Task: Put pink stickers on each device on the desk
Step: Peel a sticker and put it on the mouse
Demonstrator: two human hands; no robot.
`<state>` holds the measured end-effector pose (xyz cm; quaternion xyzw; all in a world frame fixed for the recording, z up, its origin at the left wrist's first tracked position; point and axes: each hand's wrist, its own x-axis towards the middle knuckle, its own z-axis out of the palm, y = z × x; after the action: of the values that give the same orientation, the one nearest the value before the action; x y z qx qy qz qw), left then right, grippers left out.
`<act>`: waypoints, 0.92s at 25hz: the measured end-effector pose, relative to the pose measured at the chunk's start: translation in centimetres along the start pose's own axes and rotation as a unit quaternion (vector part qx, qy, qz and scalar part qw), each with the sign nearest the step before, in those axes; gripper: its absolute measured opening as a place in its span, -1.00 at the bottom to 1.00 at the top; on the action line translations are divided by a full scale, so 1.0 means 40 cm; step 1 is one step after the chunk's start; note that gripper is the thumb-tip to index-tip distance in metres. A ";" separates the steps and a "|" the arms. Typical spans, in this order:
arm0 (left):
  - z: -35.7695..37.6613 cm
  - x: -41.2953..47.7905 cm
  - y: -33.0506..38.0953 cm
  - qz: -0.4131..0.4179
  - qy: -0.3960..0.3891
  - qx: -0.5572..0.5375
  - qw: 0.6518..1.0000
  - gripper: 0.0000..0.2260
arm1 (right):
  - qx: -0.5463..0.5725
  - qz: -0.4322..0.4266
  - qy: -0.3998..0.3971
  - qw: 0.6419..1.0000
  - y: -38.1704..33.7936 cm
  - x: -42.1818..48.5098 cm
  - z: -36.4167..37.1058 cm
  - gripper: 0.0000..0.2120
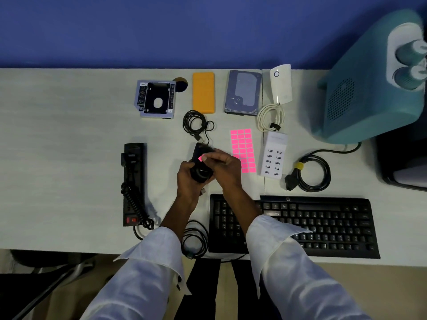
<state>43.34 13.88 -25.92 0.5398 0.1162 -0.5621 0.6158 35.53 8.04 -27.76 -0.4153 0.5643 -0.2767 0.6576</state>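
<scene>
At the desk's middle my left hand (188, 179) grips a small black device with a round base (200, 166), maybe a webcam, held just above the desk. My right hand (223, 166) pinches a single pink sticker (201, 158) against the device's upper face. The pink sticker sheet (243, 148) lies flat just right of my hands, its lower left part hidden by my right hand. Other devices on the desk: black power strip (132, 181), drive caddy (157, 99), orange box (203, 92), hard drive (242, 92), white plug-in unit (280, 83), white USB charging hub (273, 155), black keyboard (323, 225).
A black cable coil (196, 123) runs to the held device. A white cable coil (271, 117) and a black cord with a yellow tie (310, 173) lie to the right. A teal machine (369, 84) fills the far right. Another cable coil (195, 241) hangs near the front edge.
</scene>
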 end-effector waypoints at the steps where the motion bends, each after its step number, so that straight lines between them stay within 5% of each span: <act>1: 0.000 0.001 0.000 0.000 -0.005 0.001 1.000 -0.67 | -0.008 -0.008 0.002 1.000 -0.003 0.004 0.004 -0.88; 5: -0.004 0.010 -0.003 0.011 0.001 0.005 1.000 -0.68 | -0.043 -0.052 0.006 0.998 -0.002 0.012 0.016 -0.87; 11: 0.000 0.019 -0.007 0.010 0.016 0.027 0.999 -0.68 | -0.025 -0.016 0.026 0.999 -0.012 0.015 0.014 -0.52; 18: 0.004 0.007 -0.003 0.034 0.039 0.137 0.989 -0.65 | -0.034 -0.010 -0.053 0.998 -0.014 0.016 -0.007 -0.31; 20: 0.002 0.022 -0.007 0.118 0.046 0.262 0.957 -0.55 | -0.036 -0.023 -0.008 0.999 -0.019 -0.002 -0.024 -0.37; 23: -0.005 0.042 -0.032 0.283 0.082 0.547 0.784 -0.37 | -0.065 -0.071 0.075 0.993 -0.003 -0.036 -0.074 -0.50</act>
<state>42.95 13.39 -27.94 0.8386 -0.3186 -0.2860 0.3368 32.38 8.46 -26.97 -0.4743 0.5976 -0.3160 0.5640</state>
